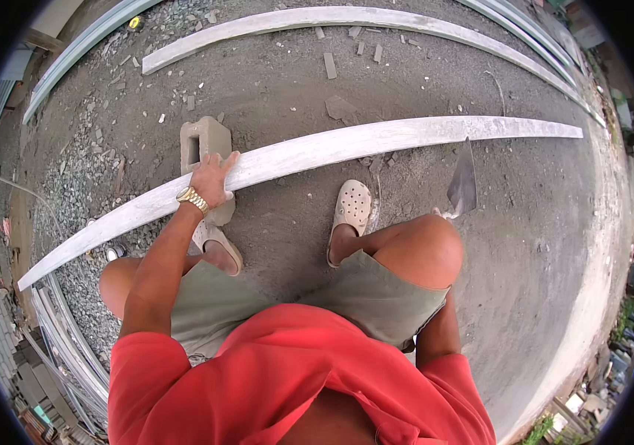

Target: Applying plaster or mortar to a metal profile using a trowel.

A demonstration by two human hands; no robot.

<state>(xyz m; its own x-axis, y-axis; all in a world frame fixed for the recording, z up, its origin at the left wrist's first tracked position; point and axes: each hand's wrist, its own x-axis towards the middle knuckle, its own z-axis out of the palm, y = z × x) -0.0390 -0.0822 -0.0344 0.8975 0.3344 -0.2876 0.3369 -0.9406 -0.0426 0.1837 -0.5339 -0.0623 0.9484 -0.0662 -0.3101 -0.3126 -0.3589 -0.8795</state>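
Observation:
A long whitish board (376, 141) stretches across in front of me, lying over a grey hollow concrete block (215, 141) toward its left part. My left hand (213, 178), with a gold watch at the wrist, grips the board beside the block, its fingers over the far edge. Past my right knee, the pointed blade of a trowel (463, 182) stands with its tip at the board's near edge. My right hand (437, 213) is closed at the trowel's handle end; the knee hides most of it.
Another long pale board (317, 18) lies farther off, with metal channels (83, 52) at the far left and more at the far right. A yellow tape measure (134, 22) sits among gravel. Metal lengths (65, 334) lie at the near left. Broken chips (330, 65) dot the ground.

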